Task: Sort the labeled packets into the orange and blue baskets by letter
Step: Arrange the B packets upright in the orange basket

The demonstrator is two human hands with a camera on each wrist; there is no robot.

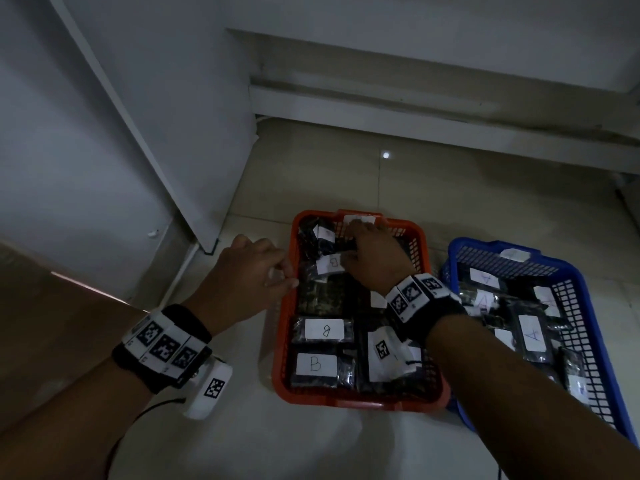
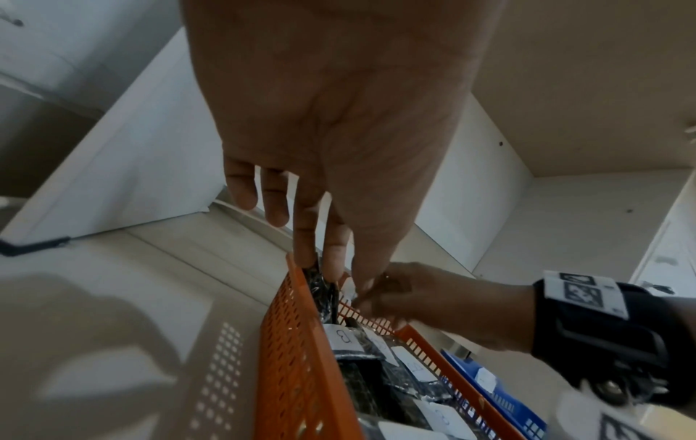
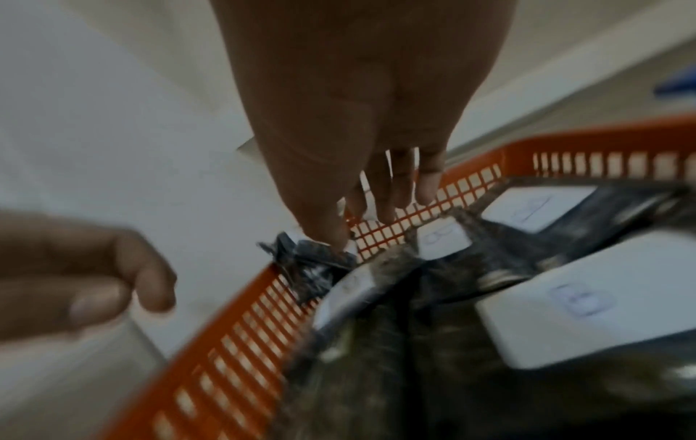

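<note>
Two perforated plastic baskets sit on the pale tiled floor (image 1: 311,174): the orange basket (image 1: 282,327) full of dark packets with white B labels (image 1: 317,364), and the blue basket (image 1: 588,327) just right of it holding A-labelled packets (image 1: 532,336). Right hand (image 1: 375,258) reaches over the orange basket's far end, fingers straight on the packets. Left hand (image 1: 258,271), at its left rim, pinches a dark packet edge (image 2: 320,285).
</note>
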